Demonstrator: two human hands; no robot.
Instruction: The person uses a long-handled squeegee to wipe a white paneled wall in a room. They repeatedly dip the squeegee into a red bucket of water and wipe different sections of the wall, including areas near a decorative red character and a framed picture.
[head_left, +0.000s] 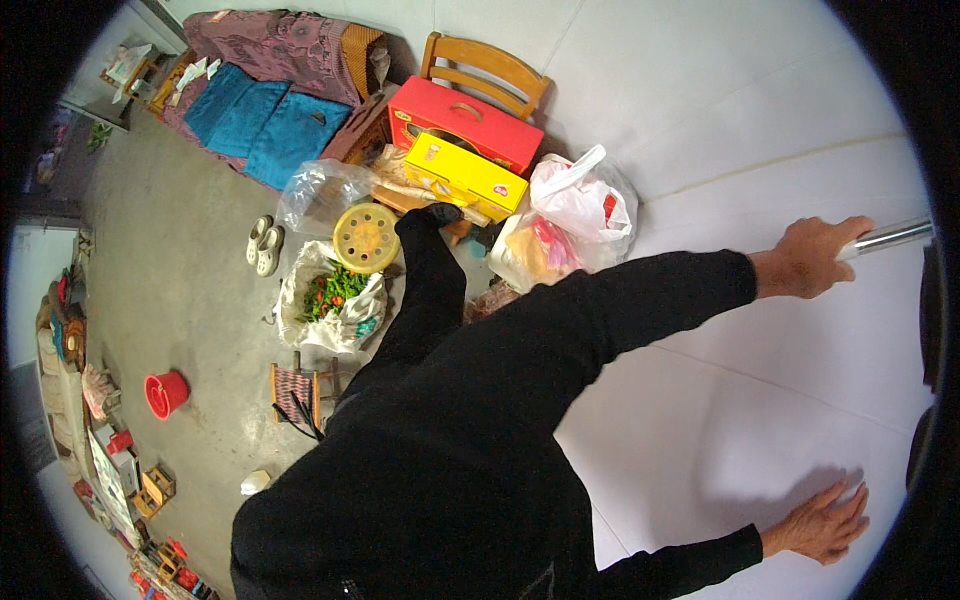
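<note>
My left hand (810, 256), on the upper arm in the picture, is closed around the white end of a shiny metal tube (892, 237) at the right. The tube's far end is cut off by the dark rim. Below it my right hand (821, 523) lies with spread fingers against the pale wall (720, 420), holding nothing. Both arms wear black sleeves. One foot in dark footwear (439, 215) shows beside a round yellow stool (366, 238); what supports it is partly hidden. A white-lined container (296, 292) holds green and red peppers (334, 292).
A red box (465, 124) and a yellow box (465, 176) stand before a wooden chair (487, 64). Filled plastic bags (581, 195) are beside them. Blue cloths (296, 131) cover a sofa. Pale clogs (264, 246), a woven folding stool (296, 394) and a red bucket (166, 394) are on the floor.
</note>
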